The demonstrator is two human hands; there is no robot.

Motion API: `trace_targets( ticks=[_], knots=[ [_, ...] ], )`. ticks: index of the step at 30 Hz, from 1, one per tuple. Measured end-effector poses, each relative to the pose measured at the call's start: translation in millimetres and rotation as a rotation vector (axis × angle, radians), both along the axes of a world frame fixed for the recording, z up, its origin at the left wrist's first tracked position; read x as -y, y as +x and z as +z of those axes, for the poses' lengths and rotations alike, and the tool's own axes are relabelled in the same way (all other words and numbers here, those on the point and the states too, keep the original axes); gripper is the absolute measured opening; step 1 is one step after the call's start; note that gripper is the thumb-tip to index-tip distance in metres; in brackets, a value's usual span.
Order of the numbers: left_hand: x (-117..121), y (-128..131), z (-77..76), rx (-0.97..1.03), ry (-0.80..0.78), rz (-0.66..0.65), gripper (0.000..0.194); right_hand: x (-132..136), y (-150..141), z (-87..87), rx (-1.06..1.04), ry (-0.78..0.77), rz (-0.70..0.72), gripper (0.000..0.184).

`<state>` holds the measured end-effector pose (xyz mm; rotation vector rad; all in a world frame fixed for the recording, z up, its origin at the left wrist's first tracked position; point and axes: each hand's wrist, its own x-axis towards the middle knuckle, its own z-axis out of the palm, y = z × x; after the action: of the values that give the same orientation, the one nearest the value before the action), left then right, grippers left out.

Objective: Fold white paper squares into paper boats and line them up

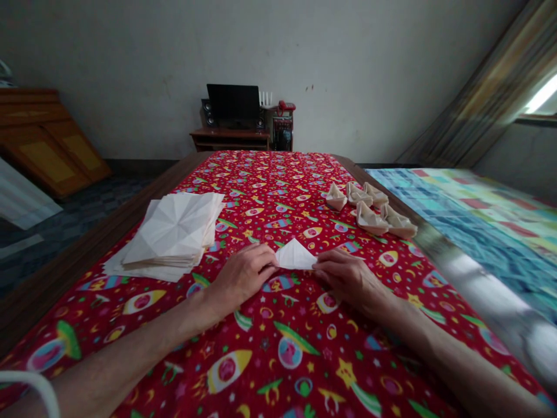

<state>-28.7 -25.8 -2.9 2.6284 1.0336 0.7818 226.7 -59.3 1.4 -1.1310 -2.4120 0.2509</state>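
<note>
A small sheet of white paper (296, 256), folded into a triangle with its tip pointing away from me, lies in the middle of the red patterned cloth. My left hand (249, 268) grips its left corner between thumb and fingers. At the opposite corner, my right hand (343, 274) pinches the paper the same way. Left of my hands is a stack of creased white paper sheets (176, 226), the top one showing fold lines that fan out from its centre. Several folded paper boats (369, 216) stand in a cluster to the right.
The red cloth (278, 354) covers a long table with a dark wooden edge (143, 223). A bed with a patchwork cover (483, 232) adjoins on the right. By the far wall, a monitor (234, 103) stands on a desk; a wooden cabinet (47, 136) is at left.
</note>
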Motion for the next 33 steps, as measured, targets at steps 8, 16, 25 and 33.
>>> trace_targets(
  ticks=[8,16,25,33],
  knots=[
    [-15,0,-3.6,0.098,-0.112,0.137,0.022,-5,-4,2.7,-0.063,-0.139,-0.257,0.031],
    [-17,3,-2.3,-0.076,0.009,0.224,0.02,-6,-5,-0.6,0.115,-0.077,-0.358,0.026],
    [-21,1,-4.7,-0.015,-0.038,0.209,0.024,-13,-10,7.6,0.284,-0.081,-0.462,0.033],
    [-26,-1,-5.0,0.06,-0.048,0.263,0.013,-14,-11,8.9,0.294,-0.106,-0.478,0.034]
  ],
)
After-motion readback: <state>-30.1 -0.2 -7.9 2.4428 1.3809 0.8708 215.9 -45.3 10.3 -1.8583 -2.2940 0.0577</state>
